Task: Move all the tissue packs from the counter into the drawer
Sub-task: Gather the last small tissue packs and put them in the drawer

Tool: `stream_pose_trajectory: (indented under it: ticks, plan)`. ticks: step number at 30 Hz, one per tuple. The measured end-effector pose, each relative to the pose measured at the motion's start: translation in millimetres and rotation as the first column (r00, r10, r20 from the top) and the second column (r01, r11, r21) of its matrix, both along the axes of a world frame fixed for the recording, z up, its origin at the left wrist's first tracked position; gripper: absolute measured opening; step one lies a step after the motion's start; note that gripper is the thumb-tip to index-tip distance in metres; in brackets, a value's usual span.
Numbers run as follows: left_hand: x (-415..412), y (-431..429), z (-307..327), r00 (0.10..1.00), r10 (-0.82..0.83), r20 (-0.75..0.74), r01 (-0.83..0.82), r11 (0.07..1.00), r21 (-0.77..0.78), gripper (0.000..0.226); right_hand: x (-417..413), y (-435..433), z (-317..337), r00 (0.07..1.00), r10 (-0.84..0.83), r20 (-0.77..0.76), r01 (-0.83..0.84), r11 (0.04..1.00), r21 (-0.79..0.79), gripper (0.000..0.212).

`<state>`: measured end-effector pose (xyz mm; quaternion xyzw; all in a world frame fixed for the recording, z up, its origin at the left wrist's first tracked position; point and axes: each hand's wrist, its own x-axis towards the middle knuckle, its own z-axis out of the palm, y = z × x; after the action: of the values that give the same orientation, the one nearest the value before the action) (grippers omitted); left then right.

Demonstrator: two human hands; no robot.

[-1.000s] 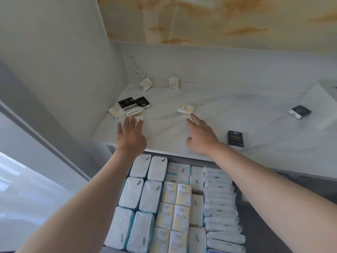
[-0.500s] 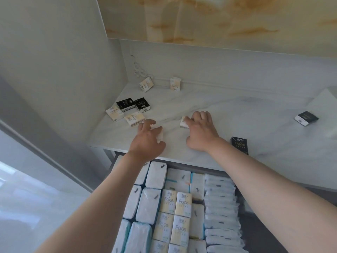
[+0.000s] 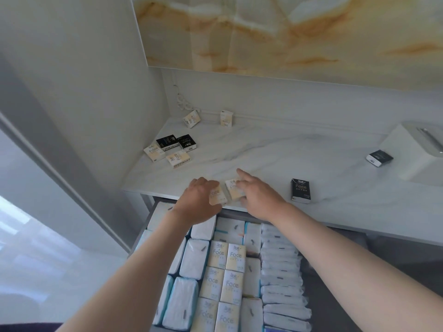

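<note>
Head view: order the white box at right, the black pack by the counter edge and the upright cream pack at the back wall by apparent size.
1. white box
2. black pack
3. upright cream pack
The packs may truly match: the black one just sits nearer the camera.

Home interior: marble-look counter (image 3: 299, 149), onyx-patterned wall panel (image 3: 287, 32), drawer (image 3: 143, 230) full of tissue packs (image 3: 226, 281).
</note>
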<state>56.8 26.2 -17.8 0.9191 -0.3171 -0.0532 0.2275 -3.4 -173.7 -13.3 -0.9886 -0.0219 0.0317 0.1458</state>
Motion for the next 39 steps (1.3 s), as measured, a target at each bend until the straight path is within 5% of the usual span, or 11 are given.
stream_pose_trajectory:
  ticks: [4,11,14,20,25,32,39]
  plan:
    - [-20.5,1.4,2.6,0.998,-0.06,-0.01,0.06,0.998,-0.021,0.063,-15.2,3.0,8.2,0.999,0.052,0.009,-0.052,0.999,0.013,0.03]
    - [-39.8,16.3,6.2,0.984,-0.173,-0.036,0.176,0.978,0.115,0.039,-58.8,13.9,9.0,0.989,0.142,-0.042,-0.145,0.987,-0.067,0.041]
    - [-48.0,18.9,-4.0,0.97,-0.229,-0.078,0.241,0.945,0.222,0.033,-79.1,20.3,-11.3,0.961,0.207,-0.185,-0.236,0.96,-0.151,0.04]
    - [-56.7,4.5,-28.1,0.961,-0.277,-0.007,0.272,0.937,0.219,0.029,-91.9,24.4,-41.9,0.987,-0.048,-0.151,0.061,0.995,0.081,0.032]
    - [-54.3,-10.1,-45.6,0.945,-0.305,0.118,0.263,0.923,0.28,0.037,-90.4,31.6,-57.3,0.991,-0.132,-0.013,0.132,0.991,0.008,0.024]
    - [-39.3,-5.2,-48.9,0.958,-0.285,0.04,0.255,0.905,0.341,0.035,-76.9,38.8,-75.0,0.971,-0.229,-0.068,0.239,0.941,0.241,0.029]
    - [-37.5,3.4,-41.7,0.964,-0.266,-0.021,0.26,0.918,0.3,0.034,-77.6,32.3,-68.2,0.993,-0.091,-0.072,0.095,0.993,0.066,0.039]
